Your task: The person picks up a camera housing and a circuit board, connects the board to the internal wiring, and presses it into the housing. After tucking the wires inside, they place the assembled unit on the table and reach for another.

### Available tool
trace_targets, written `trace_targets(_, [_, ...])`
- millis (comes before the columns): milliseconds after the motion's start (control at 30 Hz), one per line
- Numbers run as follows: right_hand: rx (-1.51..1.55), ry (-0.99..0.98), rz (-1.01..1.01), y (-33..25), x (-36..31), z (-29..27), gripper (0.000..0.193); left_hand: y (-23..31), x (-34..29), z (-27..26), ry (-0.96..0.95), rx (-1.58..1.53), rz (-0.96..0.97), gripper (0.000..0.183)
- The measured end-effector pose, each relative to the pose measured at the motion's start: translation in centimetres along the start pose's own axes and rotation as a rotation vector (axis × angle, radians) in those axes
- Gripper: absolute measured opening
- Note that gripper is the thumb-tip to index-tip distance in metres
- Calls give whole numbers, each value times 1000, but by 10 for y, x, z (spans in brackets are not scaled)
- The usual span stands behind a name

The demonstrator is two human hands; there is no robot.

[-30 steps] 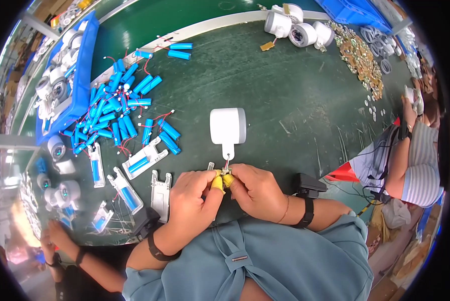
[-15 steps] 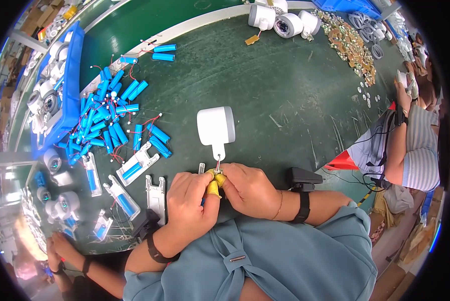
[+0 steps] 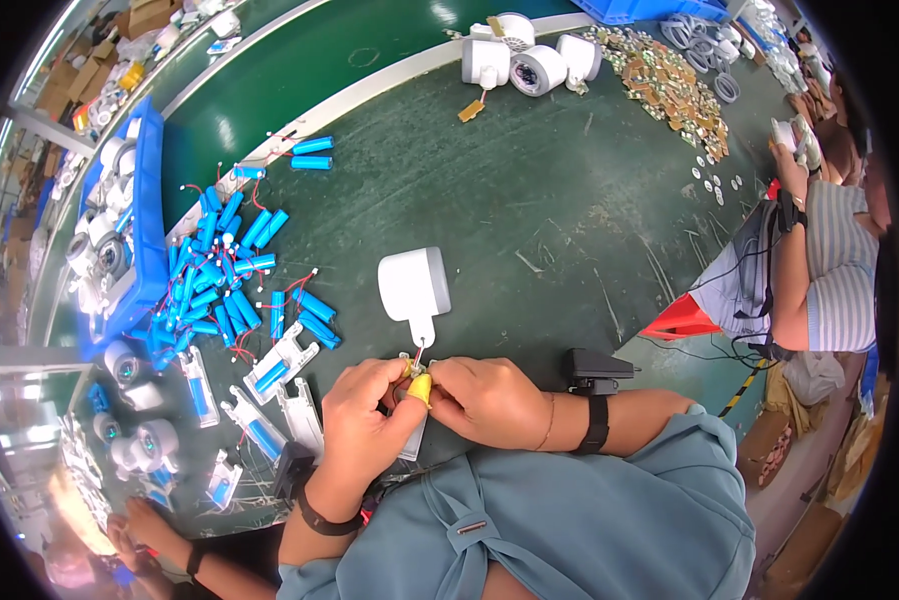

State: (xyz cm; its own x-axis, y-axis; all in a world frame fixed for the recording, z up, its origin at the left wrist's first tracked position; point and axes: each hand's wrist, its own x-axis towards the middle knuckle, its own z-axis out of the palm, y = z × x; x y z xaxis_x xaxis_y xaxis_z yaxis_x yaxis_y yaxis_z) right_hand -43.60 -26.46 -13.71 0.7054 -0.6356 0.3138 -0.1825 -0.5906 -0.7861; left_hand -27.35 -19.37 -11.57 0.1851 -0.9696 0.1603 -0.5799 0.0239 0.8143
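Note:
A white, round camera-like housing (image 3: 409, 284) with a grey rim lies on the table just beyond my hands. Thin wires (image 3: 419, 353) run from its stem down into my fingertips. My left hand (image 3: 367, 408) is closed in a pinch at the wire ends, with a yellow finger cover (image 3: 419, 387) on its thumb. My right hand (image 3: 491, 402) pinches the same spot from the other side. Fingers mostly hide the small part between them. Below my hands, a white plastic plate (image 3: 412, 446) shows in part.
Blue battery cells (image 3: 209, 275) with red wires are heaped at the left, near white battery holders (image 3: 199, 388) and a blue bin (image 3: 149, 230) of housings. More housings (image 3: 537, 70) and a pile of small circuit boards (image 3: 669, 85) lie farther off. Co-workers sit on both sides.
The whole view has shifted slightly. Both hands stay pinched together at the wires, their fingers slightly rearranged. More of the white plate shows beneath them.

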Motion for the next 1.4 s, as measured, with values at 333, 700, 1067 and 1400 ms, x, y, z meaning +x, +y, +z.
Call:
trace_targets(333, [12, 18, -22, 3, -1, -1, 17, 7, 1, 0, -34, -5, -119, 20])
trace_targets(700, [-144, -52, 96, 12, 6, -43, 13, 17, -12, -21, -178, -241, -424, 14])
trace_targets(1067, [-93, -110, 141, 1, 18, -46, 11, 22, -16, -35, -240, -642, -365, 20])
trace_targets(1400, [-52, -69, 95, 8, 19, -41, 9, 28, -55, -154, 581, -819, -402, 32])
